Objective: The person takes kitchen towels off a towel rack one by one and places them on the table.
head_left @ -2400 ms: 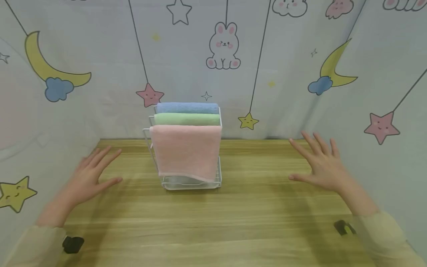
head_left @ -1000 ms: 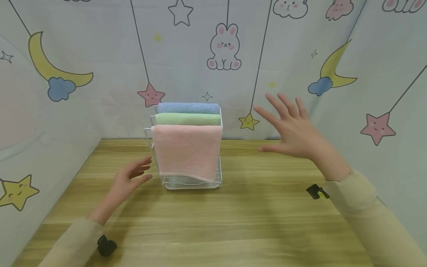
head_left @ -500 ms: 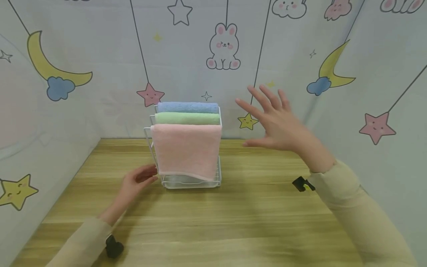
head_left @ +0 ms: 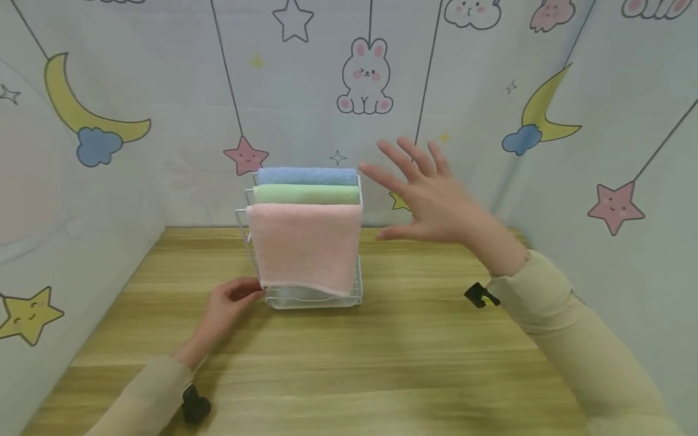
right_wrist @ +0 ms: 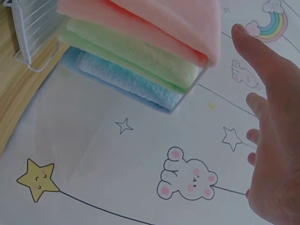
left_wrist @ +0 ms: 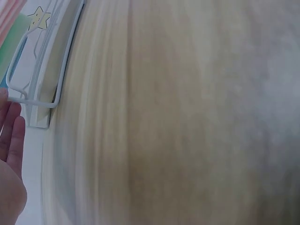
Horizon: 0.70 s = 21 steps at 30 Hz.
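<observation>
Three towels hang on a white wire rack (head_left: 313,306): pink (head_left: 305,248) in front, green (head_left: 305,194) in the middle, blue (head_left: 305,176) at the back. My left hand (head_left: 231,303) is at the rack's lower left corner. In the left wrist view that hand (left_wrist: 10,173) pinches the rack's wire (left_wrist: 57,89), its other fingers fairly straight. My right hand (head_left: 436,203) is raised at the rack's upper right, fingers spread and holding nothing. In the right wrist view a gap separates this hand (right_wrist: 281,140) from the pink towel (right_wrist: 187,28).
The rack stands on a wood-grain table (head_left: 354,363), towards its back edge. White cloth (head_left: 180,91) printed with stars, moons and a rabbit hangs behind and at both sides. A small dark device is at each wrist (head_left: 196,406).
My left hand has moved right from the table's left side to the rack's lower corner and taken hold there. My right hand has risen and moved left towards the towels. The rack has not visibly moved.
</observation>
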### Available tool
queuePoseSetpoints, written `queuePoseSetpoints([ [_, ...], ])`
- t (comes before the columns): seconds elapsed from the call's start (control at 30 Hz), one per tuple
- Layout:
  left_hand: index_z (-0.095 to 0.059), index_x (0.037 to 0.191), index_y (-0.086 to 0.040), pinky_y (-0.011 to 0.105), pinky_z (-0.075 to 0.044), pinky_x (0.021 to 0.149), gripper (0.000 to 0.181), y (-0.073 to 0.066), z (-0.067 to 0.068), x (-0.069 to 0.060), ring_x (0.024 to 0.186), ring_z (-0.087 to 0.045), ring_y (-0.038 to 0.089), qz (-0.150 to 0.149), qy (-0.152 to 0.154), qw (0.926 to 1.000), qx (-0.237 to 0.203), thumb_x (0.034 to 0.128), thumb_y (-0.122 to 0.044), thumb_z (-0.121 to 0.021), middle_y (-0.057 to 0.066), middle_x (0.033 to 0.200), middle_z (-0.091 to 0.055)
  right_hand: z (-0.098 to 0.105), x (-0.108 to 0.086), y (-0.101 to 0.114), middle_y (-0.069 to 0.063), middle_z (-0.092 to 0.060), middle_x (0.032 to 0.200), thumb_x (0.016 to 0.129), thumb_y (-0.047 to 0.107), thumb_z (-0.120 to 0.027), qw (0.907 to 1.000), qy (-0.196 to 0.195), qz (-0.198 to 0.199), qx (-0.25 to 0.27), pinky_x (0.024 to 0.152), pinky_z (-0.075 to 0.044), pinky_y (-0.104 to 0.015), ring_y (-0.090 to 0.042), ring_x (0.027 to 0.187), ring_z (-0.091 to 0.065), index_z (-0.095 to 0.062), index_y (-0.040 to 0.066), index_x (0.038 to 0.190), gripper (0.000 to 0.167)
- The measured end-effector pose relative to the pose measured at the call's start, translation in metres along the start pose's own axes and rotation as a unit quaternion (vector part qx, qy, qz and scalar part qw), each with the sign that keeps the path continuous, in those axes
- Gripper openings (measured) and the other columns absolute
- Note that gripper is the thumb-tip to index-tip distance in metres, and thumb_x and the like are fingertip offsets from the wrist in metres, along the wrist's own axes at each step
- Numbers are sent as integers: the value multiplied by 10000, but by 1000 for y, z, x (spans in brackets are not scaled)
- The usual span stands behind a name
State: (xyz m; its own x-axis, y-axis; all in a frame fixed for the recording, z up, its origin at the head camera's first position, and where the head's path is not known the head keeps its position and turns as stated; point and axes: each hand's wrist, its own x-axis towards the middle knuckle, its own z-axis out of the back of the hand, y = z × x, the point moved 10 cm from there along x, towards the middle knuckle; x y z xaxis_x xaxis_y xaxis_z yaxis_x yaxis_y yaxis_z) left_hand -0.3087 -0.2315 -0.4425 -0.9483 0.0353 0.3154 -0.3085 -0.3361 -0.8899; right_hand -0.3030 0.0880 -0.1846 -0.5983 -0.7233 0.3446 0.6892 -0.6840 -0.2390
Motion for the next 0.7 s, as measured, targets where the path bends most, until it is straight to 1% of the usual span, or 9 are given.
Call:
queuePoseSetpoints([
  [0.1,-708,1046,29,109,-555,791,213,1,0,1,864,-686,-22,-29,-41,10000,16,877,-96,-745,-102,933,-748,0,7,9,-33,-22,1682,790,765,-605,9996,6,277,-50,1215,-26,-669,-336,1543,-36,-169,362,1571,981],
  [0.17,-707,1028,32,108,-554,779,197,1,0,2,849,-671,-58,-53,-39,10000,-10,876,-88,-745,-129,912,-738,0,11,15,-27,-41,1682,797,760,-602,9988,56,486,-53,1223,-30,-658,-321,1545,-52,-181,360,1570,967],
  [0.27,-700,1000,46,105,-553,762,168,0,-1,3,832,-661,-79,-141,-46,9999,-87,871,-54,-741,-195,883,-716,1,19,24,-26,-83,1681,807,767,-583,9967,200,787,-31,1235,-46,-636,-298,1548,-74,-196,350,1570,952],
  [0.4,-695,987,58,102,-552,752,157,-1,-1,6,820,-659,-81,-214,-45,9997,-133,868,-36,-737,-230,865,-704,2,31,34,-30,-155,1670,798,751,-613,9935,481,1023,148,1234,-99,-622,-280,1545,-112,-215,343,1568,958],
  [0.47,-699,980,50,103,-552,747,154,-1,0,7,813,-658,-81,-194,-42,9998,-91,867,-45,-742,-236,856,-699,2,37,39,-40,-181,1663,799,712,-652,9910,655,1119,323,1230,-127,-610,-285,1538,-138,-227,331,1566,957],
  [0.5,-700,978,46,106,-553,747,152,0,0,8,811,-659,-77,-183,-33,9998,-64,868,-50,-742,-195,860,-717,1,41,42,-41,-180,1662,794,681,-684,9893,802,1136,436,1230,-132,-599,-286,1538,-137,-225,328,1567,965],
  [0.57,-705,972,31,109,-553,747,148,0,0,8,808,-659,-74,-135,-1,9999,18,868,-65,-746,-189,859,-719,-2,47,47,-50,-177,1661,790,618,-734,9848,1099,1161,683,1235,-140,-573,-300,1533,-144,-224,319,1568,977],
  [0.63,-707,968,18,114,-555,747,141,0,0,8,807,-659,-71,-90,32,9999,112,867,-72,-749,-180,861,-721,-7,53,51,-47,-168,1662,778,571,-771,9793,1415,1136,897,1243,-140,-554,-306,1533,-136,-213,321,1570,1000],
  [0.7,-707,967,15,116,-558,754,145,1,0,8,812,-662,-72,-54,64,9999,145,867,-80,-751,-161,866,-727,-11,59,53,-38,-172,1659,762,537,-801,9741,1676,1069,1076,1244,-166,-543,-303,1530,-139,-207,329,1570,1025],
])
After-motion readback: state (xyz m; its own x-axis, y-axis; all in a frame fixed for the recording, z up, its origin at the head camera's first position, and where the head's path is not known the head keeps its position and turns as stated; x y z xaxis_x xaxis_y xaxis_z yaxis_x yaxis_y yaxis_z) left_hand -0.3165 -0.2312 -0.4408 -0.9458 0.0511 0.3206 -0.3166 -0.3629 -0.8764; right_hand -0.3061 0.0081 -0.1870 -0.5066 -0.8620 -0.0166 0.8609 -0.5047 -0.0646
